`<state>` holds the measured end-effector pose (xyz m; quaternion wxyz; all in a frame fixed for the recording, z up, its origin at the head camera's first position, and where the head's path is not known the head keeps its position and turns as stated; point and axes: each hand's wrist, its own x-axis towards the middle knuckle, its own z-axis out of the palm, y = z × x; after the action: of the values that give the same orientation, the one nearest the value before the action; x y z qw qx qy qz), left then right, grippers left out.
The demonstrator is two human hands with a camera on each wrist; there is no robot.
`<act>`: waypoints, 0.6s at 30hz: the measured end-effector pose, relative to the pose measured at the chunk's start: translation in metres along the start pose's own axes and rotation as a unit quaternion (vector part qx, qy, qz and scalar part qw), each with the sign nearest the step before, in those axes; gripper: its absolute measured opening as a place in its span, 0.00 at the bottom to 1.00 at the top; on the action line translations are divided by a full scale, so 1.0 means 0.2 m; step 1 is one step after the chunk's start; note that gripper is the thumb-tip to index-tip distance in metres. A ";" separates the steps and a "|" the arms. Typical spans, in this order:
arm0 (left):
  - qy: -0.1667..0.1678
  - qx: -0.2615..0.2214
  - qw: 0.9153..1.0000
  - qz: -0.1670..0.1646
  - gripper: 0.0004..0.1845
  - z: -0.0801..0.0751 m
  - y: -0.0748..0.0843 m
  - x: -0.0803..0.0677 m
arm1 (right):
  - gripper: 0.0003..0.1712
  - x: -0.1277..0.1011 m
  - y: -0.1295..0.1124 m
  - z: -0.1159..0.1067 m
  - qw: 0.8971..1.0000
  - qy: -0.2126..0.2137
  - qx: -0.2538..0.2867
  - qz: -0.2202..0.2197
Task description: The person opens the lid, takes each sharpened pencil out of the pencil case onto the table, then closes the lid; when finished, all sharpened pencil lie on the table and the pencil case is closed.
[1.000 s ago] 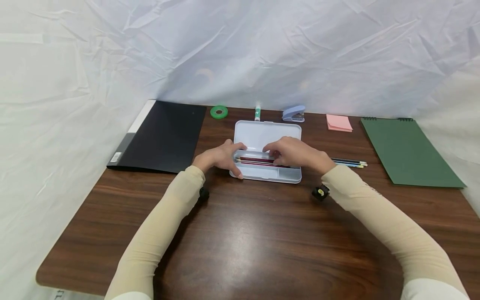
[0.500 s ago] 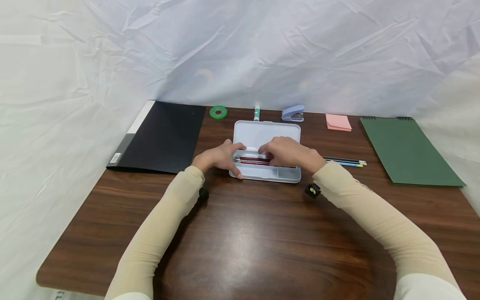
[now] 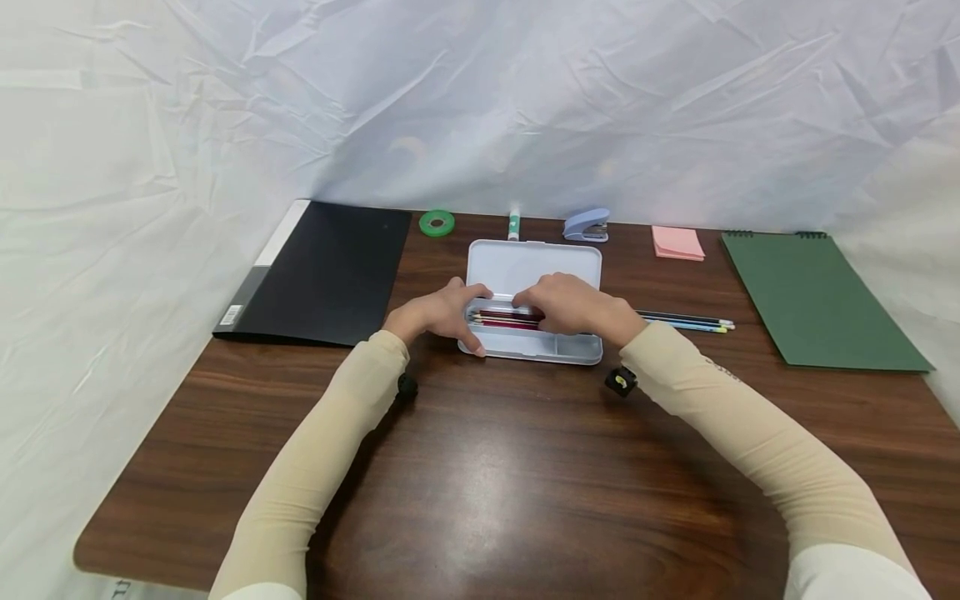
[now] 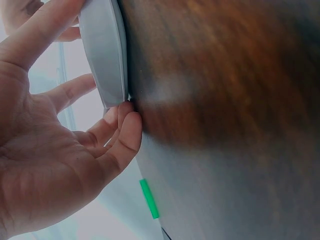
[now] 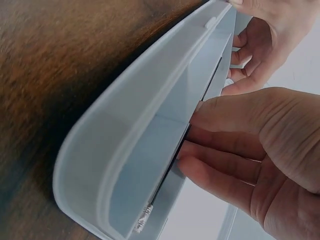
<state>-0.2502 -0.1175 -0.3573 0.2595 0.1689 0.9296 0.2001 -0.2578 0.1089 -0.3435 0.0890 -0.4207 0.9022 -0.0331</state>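
A pale pencil case [image 3: 517,352] lies on the table with its lid [image 3: 534,267] tipped back. My left hand [image 3: 442,312] holds the case's left end, thumb at the front edge and fingers toward the hinge; in the left wrist view, the fingertips meet the case's end wall [image 4: 106,55]. Inside the case lie several dark red pencils [image 3: 502,319], tips to the left. My right hand [image 3: 573,304] reaches into the case. Seen from the right wrist, its thumb and fingers pinch a dark pencil [image 5: 167,175] with a white eraser end.
More pencils [image 3: 690,322] lie right of the case, partly behind my right wrist. A black folder [image 3: 330,275] is at left, a green spiral pad [image 3: 821,300] at right. Along the back are green tape [image 3: 437,223], a marker [image 3: 513,225], a stapler [image 3: 587,226] and pink sticky notes [image 3: 677,242].
My right hand has shifted a little left over the case, uncovering more of the pencils on the table. The left hand has kept its place at the case's left end.
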 end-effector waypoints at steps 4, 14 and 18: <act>0.000 0.001 1.000 0.002 0.52 0.00 0.00 0.00 | 0.25 0.00 0.00 0.00 1.000 -0.003 0.006 0.002; -0.002 -0.003 1.000 -0.003 0.52 0.00 0.00 0.00 | 0.24 -0.01 0.00 0.00 1.000 0.000 0.006 -0.001; -0.002 -0.005 1.000 -0.004 0.52 0.00 0.00 0.00 | 0.24 -0.01 0.00 0.01 1.000 0.001 0.013 -0.002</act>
<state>-0.2505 -0.1177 -0.3578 0.2632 0.1649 0.9286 0.2030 -0.2567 0.1097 -0.3450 0.0933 -0.4214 0.9009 -0.0455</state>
